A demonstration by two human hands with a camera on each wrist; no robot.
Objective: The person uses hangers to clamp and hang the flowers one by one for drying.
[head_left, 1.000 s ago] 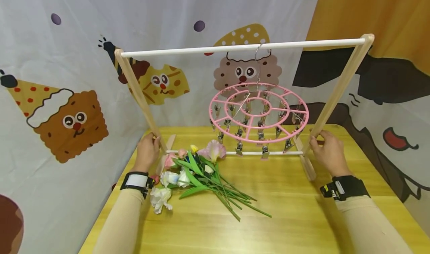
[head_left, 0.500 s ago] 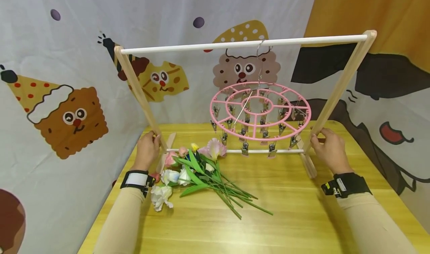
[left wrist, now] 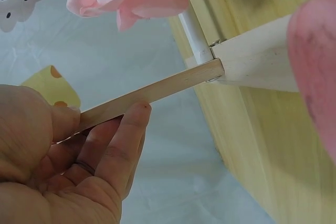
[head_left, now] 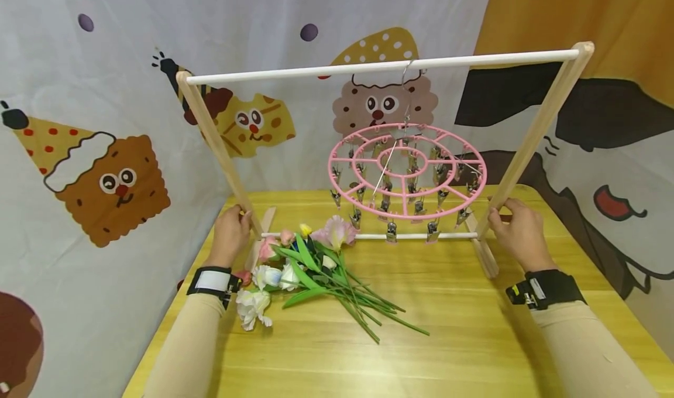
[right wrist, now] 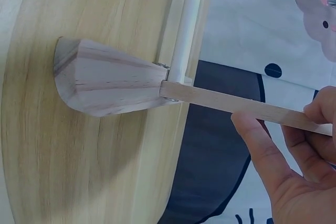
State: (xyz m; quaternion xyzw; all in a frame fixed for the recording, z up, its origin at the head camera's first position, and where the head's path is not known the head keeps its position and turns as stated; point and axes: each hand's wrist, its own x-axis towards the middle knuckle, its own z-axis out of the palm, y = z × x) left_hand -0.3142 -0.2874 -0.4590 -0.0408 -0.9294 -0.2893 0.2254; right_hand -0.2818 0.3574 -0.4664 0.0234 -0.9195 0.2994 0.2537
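Observation:
A drying rack with wooden posts and white rods stands on the table. My left hand point(head_left: 231, 237) pinches its left post point(head_left: 218, 146) low down, thumb on one side and fingers on the other, as the left wrist view shows. On the opposite side my right hand point(head_left: 518, 234) holds the right post point(head_left: 537, 134) at about the same height; thumb and fingers lie on either side of it in the right wrist view. From the top rod point(head_left: 295, 72) a round pink clip hanger point(head_left: 404, 193) hangs by a metal hook, several metal clips dangling below it.
Artificial flowers point(head_left: 310, 269) with green stems lie in a bunch at the rack's left foot, blooms beside my left wrist. The wooden table point(head_left: 421, 363) carries the rack near its back edge. A curtain point(head_left: 174, 23) with cartoon prints hangs close behind.
The pink clip hanger has turned and swayed slightly under the rod. The whole scene sits a little higher in the head view. Both hands keep their hold on the posts.

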